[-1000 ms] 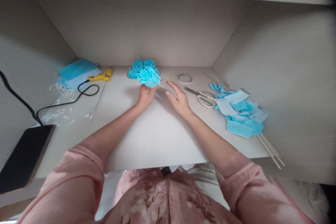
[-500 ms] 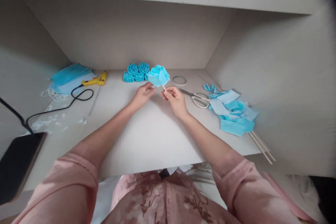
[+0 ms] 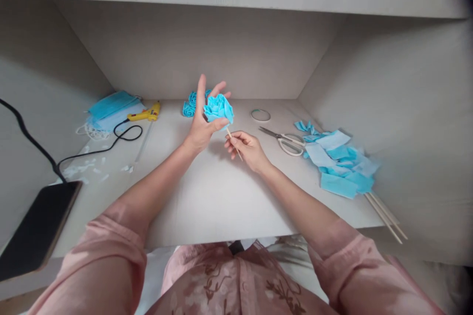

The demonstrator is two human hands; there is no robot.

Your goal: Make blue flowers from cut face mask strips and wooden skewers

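Note:
A light-blue fabric flower (image 3: 218,108) sits tilted on top of a thin wooden stick (image 3: 235,144). My right hand (image 3: 248,148) pinches that stick below the bloom, between thumb and fingers. Around the flower's left side is my left hand (image 3: 202,125), open, its fingers stretched up and apart behind the petals. The left thumb lies across the lower front of the bloom and seems to touch it. Several rolled blue roses (image 3: 189,107) lie behind the left hand, which partly hides them.
On the right lie scissors (image 3: 284,140), a roll of tape (image 3: 260,115), cut blue fabric pieces (image 3: 338,162) and wooden sticks (image 3: 386,216) jutting past the table edge. Leftward are face masks (image 3: 114,108), a yellow glue gun (image 3: 146,112) with its cord, white scraps (image 3: 92,170) and a phone (image 3: 39,224).
My left hand has risen and spread its fingers around the flower. The flower has tipped so its petals face me more. The right hand still grips the stick, slightly lower.

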